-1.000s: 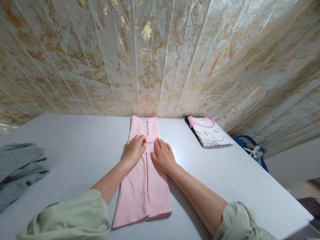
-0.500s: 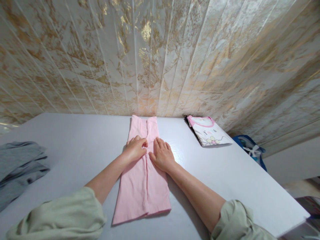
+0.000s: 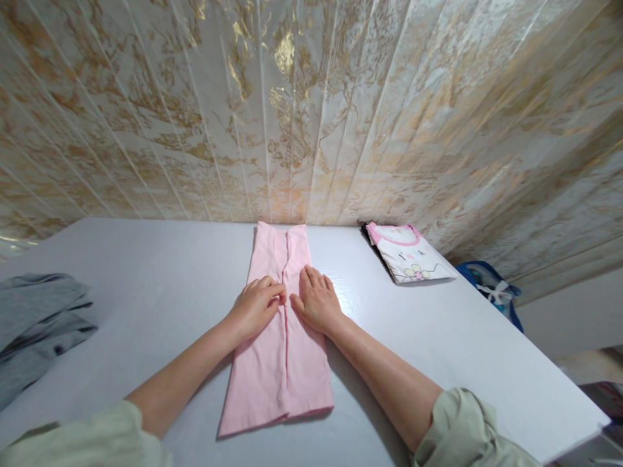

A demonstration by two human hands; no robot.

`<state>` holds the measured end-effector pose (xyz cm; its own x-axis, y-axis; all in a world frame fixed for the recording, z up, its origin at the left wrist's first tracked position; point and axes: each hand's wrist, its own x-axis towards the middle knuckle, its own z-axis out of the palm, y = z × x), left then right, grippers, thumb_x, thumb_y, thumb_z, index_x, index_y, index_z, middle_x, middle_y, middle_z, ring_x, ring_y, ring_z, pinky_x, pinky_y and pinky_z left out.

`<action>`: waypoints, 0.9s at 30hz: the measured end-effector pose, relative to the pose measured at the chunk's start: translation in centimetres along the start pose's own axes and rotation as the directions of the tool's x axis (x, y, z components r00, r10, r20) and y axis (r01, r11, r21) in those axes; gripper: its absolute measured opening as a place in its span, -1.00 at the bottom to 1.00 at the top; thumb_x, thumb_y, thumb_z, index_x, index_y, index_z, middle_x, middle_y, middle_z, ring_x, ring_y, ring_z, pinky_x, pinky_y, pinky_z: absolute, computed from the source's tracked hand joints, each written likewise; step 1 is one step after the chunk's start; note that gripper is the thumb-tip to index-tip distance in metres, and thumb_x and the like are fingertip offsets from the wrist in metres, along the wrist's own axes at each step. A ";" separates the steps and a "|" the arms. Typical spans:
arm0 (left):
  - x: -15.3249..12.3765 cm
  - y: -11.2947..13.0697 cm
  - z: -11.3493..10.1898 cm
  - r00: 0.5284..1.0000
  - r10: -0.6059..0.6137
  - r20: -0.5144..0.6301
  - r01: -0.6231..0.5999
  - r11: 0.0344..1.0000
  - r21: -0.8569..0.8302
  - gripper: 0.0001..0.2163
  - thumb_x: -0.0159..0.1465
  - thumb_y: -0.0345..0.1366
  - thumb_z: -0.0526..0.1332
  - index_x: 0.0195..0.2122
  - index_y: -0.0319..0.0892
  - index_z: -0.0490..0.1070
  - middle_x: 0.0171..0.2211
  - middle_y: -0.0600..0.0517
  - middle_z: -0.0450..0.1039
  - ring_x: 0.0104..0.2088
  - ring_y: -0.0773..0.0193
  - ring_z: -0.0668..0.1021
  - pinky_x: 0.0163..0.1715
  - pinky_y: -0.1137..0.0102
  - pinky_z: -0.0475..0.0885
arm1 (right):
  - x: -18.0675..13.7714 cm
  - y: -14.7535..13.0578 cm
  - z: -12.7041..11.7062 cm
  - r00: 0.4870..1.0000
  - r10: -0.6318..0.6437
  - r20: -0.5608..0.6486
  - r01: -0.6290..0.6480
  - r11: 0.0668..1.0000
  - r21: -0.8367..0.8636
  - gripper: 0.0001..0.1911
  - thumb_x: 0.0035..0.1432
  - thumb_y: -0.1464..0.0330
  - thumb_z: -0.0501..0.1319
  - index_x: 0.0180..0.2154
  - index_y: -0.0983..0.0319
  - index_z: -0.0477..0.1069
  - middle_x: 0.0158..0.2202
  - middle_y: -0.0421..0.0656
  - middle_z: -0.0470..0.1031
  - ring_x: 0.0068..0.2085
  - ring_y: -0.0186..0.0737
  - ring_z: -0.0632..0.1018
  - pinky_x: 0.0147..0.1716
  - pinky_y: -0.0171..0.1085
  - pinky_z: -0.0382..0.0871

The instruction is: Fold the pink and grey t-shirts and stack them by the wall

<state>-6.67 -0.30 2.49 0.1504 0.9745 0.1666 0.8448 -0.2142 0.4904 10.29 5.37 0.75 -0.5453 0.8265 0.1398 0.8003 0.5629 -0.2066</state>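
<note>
The pink garment (image 3: 282, 383) extends inward from near the far edge of the surface (image 3: 438, 344). The right hand (image 3: 318, 299) lies flat, probably steadying it; the left hand (image 3: 257, 306) curls at its central fold, any pinch unclear.

One pink garment (image 3: 265, 373), one table (image 3: 413, 331)

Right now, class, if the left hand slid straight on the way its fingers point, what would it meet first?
Probably the right hand, which lies on the pink cloth just across from the left hand; its exact height is hard to judge.
</note>
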 end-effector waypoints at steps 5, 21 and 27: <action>-0.2 -0.3 0.3 1.000 -0.001 -0.018 0.001 1.000 0.011 -0.81 0.15 -0.49 0.11 -0.28 -0.08 0.39 -0.28 0.05 0.42 -0.20 0.20 0.46 -0.11 0.30 0.31 | 0.0 0.1 0.1 1.000 0.002 0.009 -0.002 1.000 -0.005 -0.31 0.29 0.17 0.01 0.32 0.42 0.03 0.36 0.09 0.01 0.35 0.00 0.07 0.28 0.00 -0.09; -0.6 0.3 0.6 0.998 0.048 -0.032 -0.048 0.999 0.006 -0.92 0.28 -0.30 0.14 -0.31 -0.09 0.42 -0.28 0.04 0.46 -0.18 0.18 0.47 -0.13 0.29 0.31 | 0.1 0.1 0.0 1.000 -0.001 0.010 0.001 1.000 -0.012 -0.37 0.31 0.23 -0.03 0.31 0.42 0.06 0.36 0.07 0.04 0.34 -0.03 0.09 0.28 -0.02 -0.06; -0.5 0.4 0.4 0.998 0.057 0.015 -0.056 0.997 -0.052 -0.83 0.20 -0.47 0.10 -0.33 -0.08 0.44 -0.31 0.04 0.45 -0.18 0.19 0.47 -0.12 0.29 0.32 | 0.1 0.2 0.0 1.000 -0.004 0.004 0.004 1.000 -0.012 -0.37 0.31 0.23 -0.02 0.31 0.40 0.06 0.36 0.07 0.05 0.34 -0.03 0.09 0.28 -0.02 -0.06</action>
<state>-6.20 -0.86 2.21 0.2058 0.9617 0.1812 0.8071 -0.2715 0.5242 10.40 5.55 0.68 -0.5493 0.8243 0.1371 0.8010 0.5662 -0.1944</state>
